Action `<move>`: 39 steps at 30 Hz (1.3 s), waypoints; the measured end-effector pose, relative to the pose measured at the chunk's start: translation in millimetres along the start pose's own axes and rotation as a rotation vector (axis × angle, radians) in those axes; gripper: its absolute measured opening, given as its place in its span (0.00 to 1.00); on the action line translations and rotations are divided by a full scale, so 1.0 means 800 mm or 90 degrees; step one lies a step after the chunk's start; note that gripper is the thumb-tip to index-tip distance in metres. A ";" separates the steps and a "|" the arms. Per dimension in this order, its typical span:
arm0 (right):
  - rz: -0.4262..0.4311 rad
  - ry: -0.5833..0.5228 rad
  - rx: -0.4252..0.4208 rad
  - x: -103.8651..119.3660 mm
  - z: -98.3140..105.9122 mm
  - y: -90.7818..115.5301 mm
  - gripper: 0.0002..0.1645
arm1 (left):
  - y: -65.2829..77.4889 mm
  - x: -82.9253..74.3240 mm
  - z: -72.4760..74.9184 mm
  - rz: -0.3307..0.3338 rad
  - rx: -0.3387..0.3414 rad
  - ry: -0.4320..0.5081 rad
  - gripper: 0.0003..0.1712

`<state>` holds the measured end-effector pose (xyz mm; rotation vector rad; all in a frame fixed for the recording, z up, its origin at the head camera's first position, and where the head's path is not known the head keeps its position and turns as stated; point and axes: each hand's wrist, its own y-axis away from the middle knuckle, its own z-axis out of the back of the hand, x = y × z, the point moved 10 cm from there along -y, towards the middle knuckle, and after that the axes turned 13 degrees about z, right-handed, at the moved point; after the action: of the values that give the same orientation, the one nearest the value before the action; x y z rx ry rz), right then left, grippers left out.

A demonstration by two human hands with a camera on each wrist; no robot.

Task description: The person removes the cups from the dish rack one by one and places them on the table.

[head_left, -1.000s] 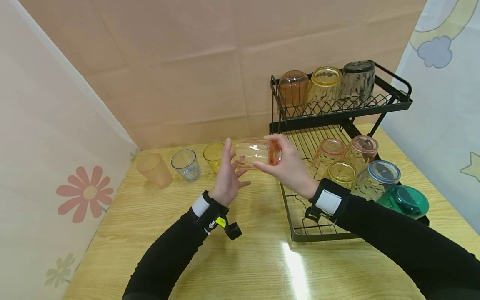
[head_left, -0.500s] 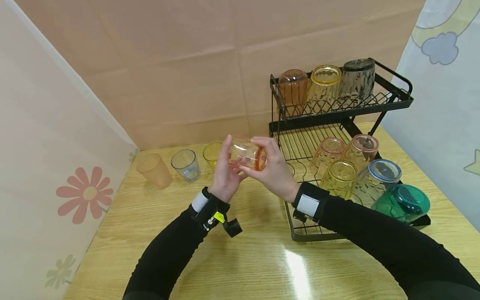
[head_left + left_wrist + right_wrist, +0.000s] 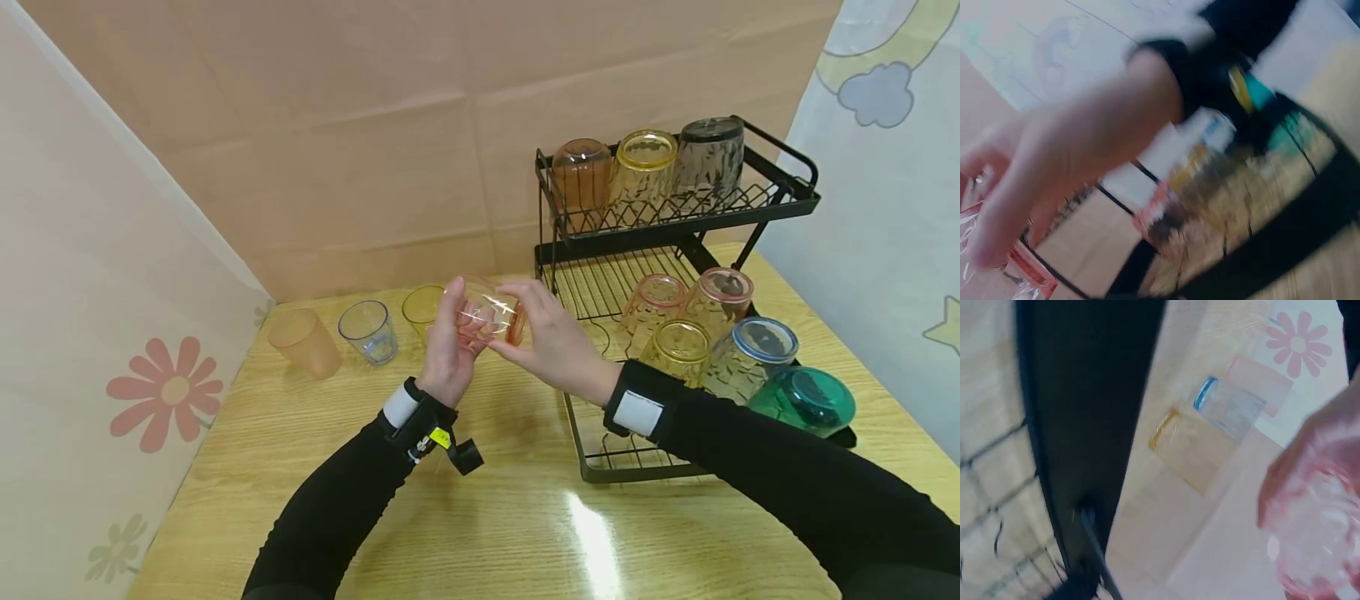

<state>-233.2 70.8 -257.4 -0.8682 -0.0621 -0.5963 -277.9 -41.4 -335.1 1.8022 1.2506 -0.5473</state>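
A clear pink drinking glass [image 3: 483, 312] is held in the air on its side, tilted, its base toward the right. The left hand [image 3: 446, 350] grips its left end, with the thumb side and fingers around the wall. At the base end, the right hand [image 3: 551, 337] pinches the glass between thumb and fingers. In the left wrist view the right hand [image 3: 1072, 144] is blurred, with the pink base [image 3: 1032, 269] below its fingers. The right wrist view shows the glass [image 3: 1316, 544] against the left hand [image 3: 1310, 456].
A black two-tier dish rack [image 3: 652, 477] stands on the right, bearing several upside-down glasses, including a green one [image 3: 806, 404]. Along the back left stand an orange frosted cup [image 3: 303, 343], a blue-rimmed glass [image 3: 369, 332] and a yellow glass [image 3: 422, 310], mouths up.
The right hand has brought the pink glass left and tilted it. The left hand's spread fingers have closed around its left end, and both hands now hold it.
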 end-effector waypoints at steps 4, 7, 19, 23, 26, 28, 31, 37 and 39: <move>0.038 0.059 0.110 0.014 0.002 0.010 0.39 | -0.008 0.000 0.013 -0.040 -0.039 -0.075 0.27; 0.095 0.068 0.166 0.032 0.004 0.022 0.40 | -0.016 0.002 0.019 -0.068 -0.050 -0.143 0.36; 0.217 0.053 0.386 0.066 0.007 0.088 0.47 | -0.042 0.015 0.015 -0.140 -0.025 -0.507 0.49; 0.191 0.052 0.421 0.058 0.013 0.103 0.47 | -0.052 0.011 0.010 -0.175 -0.030 -0.571 0.51; 0.172 0.043 0.430 0.052 0.018 0.110 0.47 | -0.059 0.008 0.007 -0.208 -0.040 -0.611 0.52; 0.167 0.043 0.431 0.050 0.022 0.113 0.46 | -0.063 0.005 0.004 -0.231 -0.047 -0.632 0.53; 0.168 0.056 0.427 0.047 0.029 0.114 0.47 | -0.070 0.001 0.000 -0.265 -0.063 -0.651 0.54; 0.128 0.088 0.454 0.034 0.038 0.117 0.50 | -0.091 -0.002 0.002 -0.292 -0.116 -0.646 0.54; 0.107 0.099 0.468 0.029 0.040 0.119 0.50 | -0.097 -0.002 0.004 -0.296 -0.130 -0.640 0.54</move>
<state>-158.7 130.7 -296.4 -0.1105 -0.0603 -0.4310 -348.6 -34.3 -365.8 0.8131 0.9196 -1.3208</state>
